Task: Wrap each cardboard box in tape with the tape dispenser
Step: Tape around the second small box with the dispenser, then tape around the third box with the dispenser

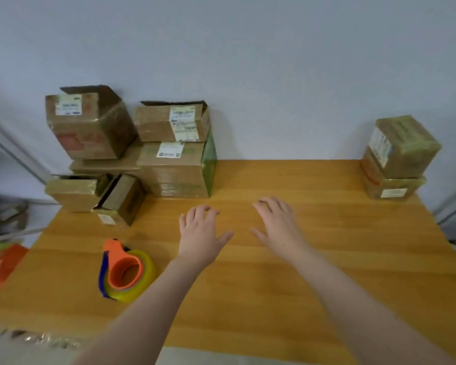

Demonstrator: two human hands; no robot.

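Observation:
Several brown cardboard boxes (169, 164) with white labels are piled at the back left of the wooden table (340, 246); some have open flaps. Two boxes shiny with tape (402, 148) are stacked at the back right. The tape dispenser (125, 272), orange with a blue handle and a yellowish roll, lies at the front left. My left hand (202, 233) and my right hand (278, 225) hover side by side over the middle of the table, palms down, fingers relaxed and slightly bent, holding nothing. The dispenser is left of my left forearm, apart from it.
A pale wall stands right behind the table. An orange bag (0, 270) and other clutter sit beyond the table's left edge. A strip of crumpled clear plastic (37, 337) lies along the front left edge.

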